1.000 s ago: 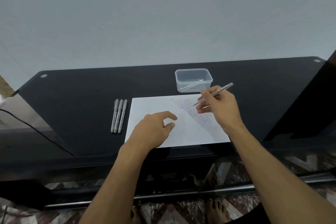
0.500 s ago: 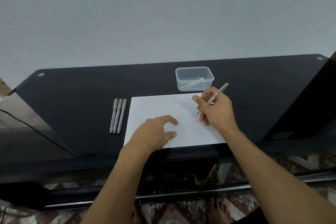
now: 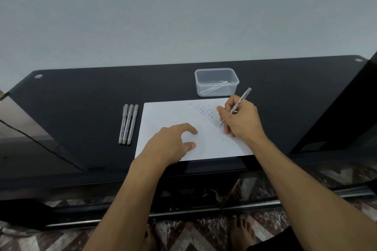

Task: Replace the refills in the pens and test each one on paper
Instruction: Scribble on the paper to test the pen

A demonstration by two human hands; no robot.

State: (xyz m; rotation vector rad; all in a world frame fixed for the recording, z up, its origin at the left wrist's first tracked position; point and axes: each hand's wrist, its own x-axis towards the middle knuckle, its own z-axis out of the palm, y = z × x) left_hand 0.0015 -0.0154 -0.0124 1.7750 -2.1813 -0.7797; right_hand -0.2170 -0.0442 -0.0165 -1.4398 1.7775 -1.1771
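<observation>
Black glass makes up the table (image 3: 81, 108) that fills the middle of the frame, its near edge running just below our wrists. On it, centre frame, lies the white paper (image 3: 169, 116), its lower edge almost flush with that near table edge, so little margin remains there; broad bare glass lies to the left and upper right for moving things.

Our left hand (image 3: 171, 144) rests on the sheet, fingers loosely spread and gripping nothing, pinning it down. Our right hand (image 3: 242, 120) pinches a pen (image 3: 238, 104) in a writing grip. A second ago that pen was raised and lying nearly flat above the page; now it has tipped down and its tip meets the paper at the lower end of the scribbles (image 3: 206, 113). We judge that this refill is fitted and its test is under way.

Upper centre sits the clear container (image 3: 216, 81) holding thin refills (image 3: 214, 88). Left of the paper lie three pens (image 3: 128, 124), side by side and touching.
</observation>
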